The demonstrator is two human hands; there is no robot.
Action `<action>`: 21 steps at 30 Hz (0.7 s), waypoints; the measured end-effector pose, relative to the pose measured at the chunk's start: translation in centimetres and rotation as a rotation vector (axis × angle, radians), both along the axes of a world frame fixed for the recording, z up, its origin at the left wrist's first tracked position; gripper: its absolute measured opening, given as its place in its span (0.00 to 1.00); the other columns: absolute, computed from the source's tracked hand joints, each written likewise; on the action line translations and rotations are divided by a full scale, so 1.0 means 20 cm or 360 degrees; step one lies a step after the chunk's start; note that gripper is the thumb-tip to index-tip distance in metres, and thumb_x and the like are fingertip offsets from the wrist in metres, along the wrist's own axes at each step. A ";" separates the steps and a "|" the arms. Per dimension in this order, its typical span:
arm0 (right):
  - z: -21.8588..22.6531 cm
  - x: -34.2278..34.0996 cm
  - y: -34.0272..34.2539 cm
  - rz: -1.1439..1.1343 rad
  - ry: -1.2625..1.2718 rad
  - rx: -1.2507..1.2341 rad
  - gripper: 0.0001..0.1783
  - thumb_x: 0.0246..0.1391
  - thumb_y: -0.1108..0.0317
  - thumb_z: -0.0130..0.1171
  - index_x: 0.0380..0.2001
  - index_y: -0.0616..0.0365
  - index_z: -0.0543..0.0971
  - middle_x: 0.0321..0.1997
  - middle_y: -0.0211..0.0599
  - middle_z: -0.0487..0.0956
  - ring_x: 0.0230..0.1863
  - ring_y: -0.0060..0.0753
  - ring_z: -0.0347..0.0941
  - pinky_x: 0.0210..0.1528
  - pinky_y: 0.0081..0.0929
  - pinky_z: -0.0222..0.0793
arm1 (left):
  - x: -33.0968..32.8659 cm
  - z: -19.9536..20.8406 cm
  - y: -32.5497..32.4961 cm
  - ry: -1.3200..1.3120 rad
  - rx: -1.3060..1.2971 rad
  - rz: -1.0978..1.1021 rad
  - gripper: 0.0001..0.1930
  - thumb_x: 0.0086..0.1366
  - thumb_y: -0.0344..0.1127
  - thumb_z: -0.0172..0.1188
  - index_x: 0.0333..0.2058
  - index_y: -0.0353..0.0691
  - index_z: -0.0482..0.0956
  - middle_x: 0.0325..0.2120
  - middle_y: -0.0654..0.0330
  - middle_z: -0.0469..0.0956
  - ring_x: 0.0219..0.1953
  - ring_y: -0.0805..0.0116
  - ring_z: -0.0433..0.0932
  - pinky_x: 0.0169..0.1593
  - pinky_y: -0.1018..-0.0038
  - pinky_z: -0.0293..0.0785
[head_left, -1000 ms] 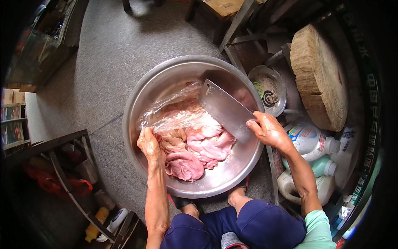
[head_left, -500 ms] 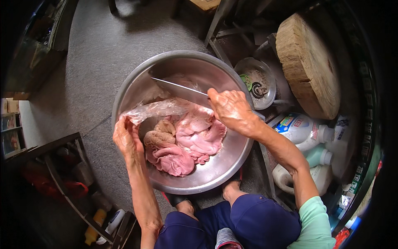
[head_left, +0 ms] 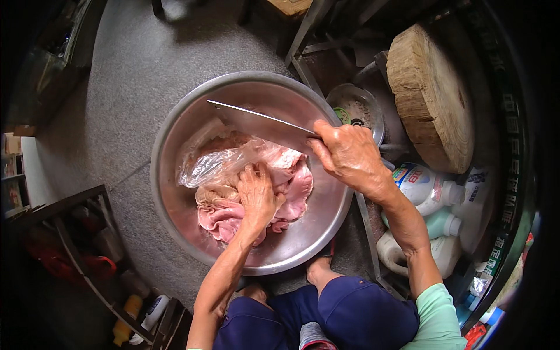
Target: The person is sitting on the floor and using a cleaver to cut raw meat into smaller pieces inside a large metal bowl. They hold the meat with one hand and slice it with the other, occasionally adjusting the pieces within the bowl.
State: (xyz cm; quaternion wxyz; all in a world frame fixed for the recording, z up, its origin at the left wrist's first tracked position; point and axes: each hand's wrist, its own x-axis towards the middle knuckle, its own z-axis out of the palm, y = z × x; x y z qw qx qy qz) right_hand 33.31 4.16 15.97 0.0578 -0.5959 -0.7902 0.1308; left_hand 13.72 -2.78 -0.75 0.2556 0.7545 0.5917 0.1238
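Your left hand (head_left: 256, 198) is off the clear bag (head_left: 216, 168), which it held by the edge half a second ago, and is now down on the meat (head_left: 300, 186). For the work in hand, this appears to shift attention from bag to meat. The bag lies slack, just beyond and left of that hand. Your left fingers are bent into the folds; whether they grip, you cannot be cleared on, as the tips are hidden. Your right hand stays closed around the handle of the cleaver (head_left: 265, 125), its blade reaching leftward from that hand, beyond your left.

The meat lies under and about your left hand, inside the basin (head_left: 315, 251).

Count: one cleaver, one bag, one basin; one block (head_left: 429, 99) and one bowl (head_left: 373, 125) beyond and right of your right hand; at least three jugs (head_left: 429, 186) beside your right forearm. Meat pieces: folded together, not countable.
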 end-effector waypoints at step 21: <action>-0.22 0.07 -0.17 0.0145 -0.0072 0.0397 0.16 0.40 0.70 0.68 0.31 0.55 0.71 0.23 0.35 0.71 0.28 0.41 0.75 0.31 0.38 0.71 | -0.30 0.52 -0.25 -0.1801 -0.1638 0.0481 0.17 0.51 0.26 0.58 0.42 0.30 0.82 0.29 0.63 0.80 0.29 0.74 0.76 0.34 0.76 0.73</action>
